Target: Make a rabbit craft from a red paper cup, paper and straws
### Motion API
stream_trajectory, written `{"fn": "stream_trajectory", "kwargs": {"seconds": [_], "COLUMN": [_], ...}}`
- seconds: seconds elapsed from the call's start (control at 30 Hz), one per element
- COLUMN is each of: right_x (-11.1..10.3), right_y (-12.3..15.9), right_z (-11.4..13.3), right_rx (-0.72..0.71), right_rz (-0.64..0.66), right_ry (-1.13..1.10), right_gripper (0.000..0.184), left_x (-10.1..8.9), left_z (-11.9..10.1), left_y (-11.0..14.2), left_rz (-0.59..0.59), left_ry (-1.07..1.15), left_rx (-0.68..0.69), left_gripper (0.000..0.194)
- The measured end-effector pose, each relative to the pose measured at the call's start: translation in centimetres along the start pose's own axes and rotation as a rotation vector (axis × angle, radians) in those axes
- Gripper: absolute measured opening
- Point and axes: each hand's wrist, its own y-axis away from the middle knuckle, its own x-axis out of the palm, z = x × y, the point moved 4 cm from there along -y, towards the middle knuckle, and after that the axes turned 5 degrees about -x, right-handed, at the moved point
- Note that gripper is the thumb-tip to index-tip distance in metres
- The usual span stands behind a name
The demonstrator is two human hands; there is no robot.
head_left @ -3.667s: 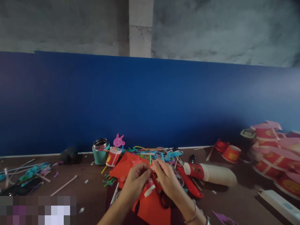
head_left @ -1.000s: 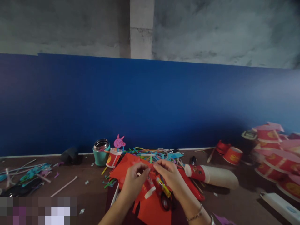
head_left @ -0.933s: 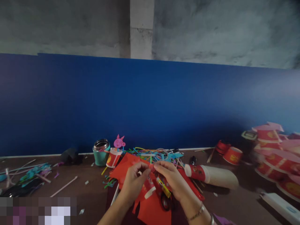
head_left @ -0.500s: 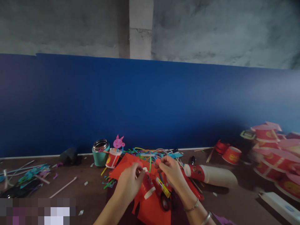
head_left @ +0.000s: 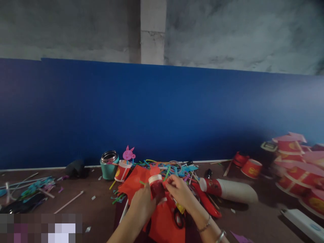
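My left hand (head_left: 142,204) is closed around a red paper cup (head_left: 157,189) with a white rim facing up and away. Behind the rim shows a red paper cut-out (head_left: 154,169). Short green straw pieces stick out on both sides; the right green straw (head_left: 166,173) slants upward. Beside the cup, my right hand (head_left: 179,191) pinches a small red paper piece (head_left: 165,184) near that straw; its exact shape is partly hidden by the fingers. Under the hands lie red paper sheets (head_left: 168,227), a yellow cutter (head_left: 180,207) and black-handled scissors (head_left: 178,217).
A teal open flask (head_left: 109,167) and a cup with a pink animal head (head_left: 123,170) stand behind left. Coloured straws (head_left: 164,164) lie behind the hands. A tall stack of paper cups (head_left: 235,191) lies at right, with red cup crafts (head_left: 298,172) beyond. A blue partition (head_left: 162,111) rises behind.
The hands, earlier together at a small piece, have parted. My left hand has taken hold of the cup and raised it; my right hand has come to the cup's right side.
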Motion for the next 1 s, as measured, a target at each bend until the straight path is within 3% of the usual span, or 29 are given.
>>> {"fn": "stream_trajectory", "kwargs": {"seconds": [0.17,0.3,0.4,0.6,1.0], "right_x": [-1.0,-2.5,-4.2,-7.1,-7.8], "right_y": [0.2,0.4,0.4,0.5,0.1], "right_z": [1.1,2.0,2.5,2.9,1.7], "right_rx": [0.057,0.046,0.019,-0.123,-0.274], "right_rz": [-0.024,-0.085,-0.139,-0.253,-0.3], "right_ry": [-0.201,-0.347,-0.318,0.034,0.328], "right_gripper": [0.01,0.018,0.019,0.02,0.03], "left_x": [-0.1,0.4,0.5,0.5,1.4], "left_z": [0.1,0.3,0.1,-0.4,-0.3], "left_y": [-1.0,-1.6,-1.6,-1.0,-1.0], "left_rz": [-0.124,-0.187,-0.173,-0.055,0.005], "left_ry": [0.572,0.981,1.001,0.996,0.979], "left_rx": [-0.063,-0.086,-0.055,-0.065,-0.055], "left_gripper": [0.037,0.064,0.08,0.076,0.071]}}
